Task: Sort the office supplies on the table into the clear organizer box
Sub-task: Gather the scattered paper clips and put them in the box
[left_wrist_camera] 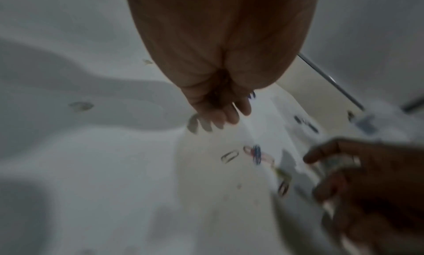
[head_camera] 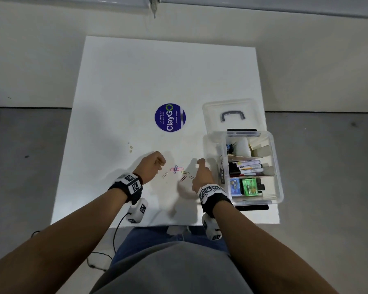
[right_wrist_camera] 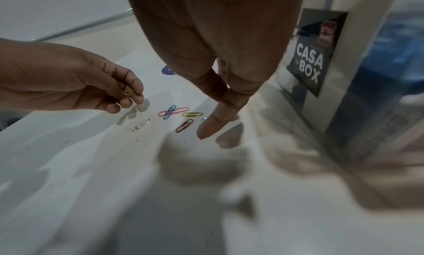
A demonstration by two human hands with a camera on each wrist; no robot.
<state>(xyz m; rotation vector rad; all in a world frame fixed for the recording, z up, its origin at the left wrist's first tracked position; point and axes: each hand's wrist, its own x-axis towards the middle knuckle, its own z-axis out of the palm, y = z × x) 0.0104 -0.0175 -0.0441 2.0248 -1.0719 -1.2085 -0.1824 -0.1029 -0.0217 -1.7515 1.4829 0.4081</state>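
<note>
While the left hand (head_camera: pixel 152 166) hovers just above the white table (head_camera: pixel 136 81), a yellow paper clip (right_wrist_camera: pixel 126 93) is pinched in its curled grip, as shown in the right wrist view. The right hand (head_camera: pixel 202 172) is held low beside it with fingers extended and apart, nothing being held; its fingertip (right_wrist_camera: pixel 206 130) is seen just beside a silver paper clip (right_wrist_camera: pixel 203 119), contact being undeterminable. Between the two hands the loose clips are scattered: a pink paper clip (head_camera: pixel 176 169) crossed by a blue paper clip (head_camera: pixel 175 169), a green paper clip (head_camera: pixel 185 172), a dark red paper clip (head_camera: pixel 183 178), and a white paper clip (head_camera: pixel 164 175) nearest the left hand. The clear organizer box (head_camera: pixel 278 166) is placed at the table's right edge, near the front right corner, close to the right hand; markers (head_camera: pixel 248 167) and small packs are held in its compartments. Its lid (head_camera: pixel 232 115) lies flat behind it, touching the box. A round blue ClayGo sticker (head_camera: pixel 170 117) is fixed near the table's centre. Bare tabletop extends to the far and left edges.
</note>
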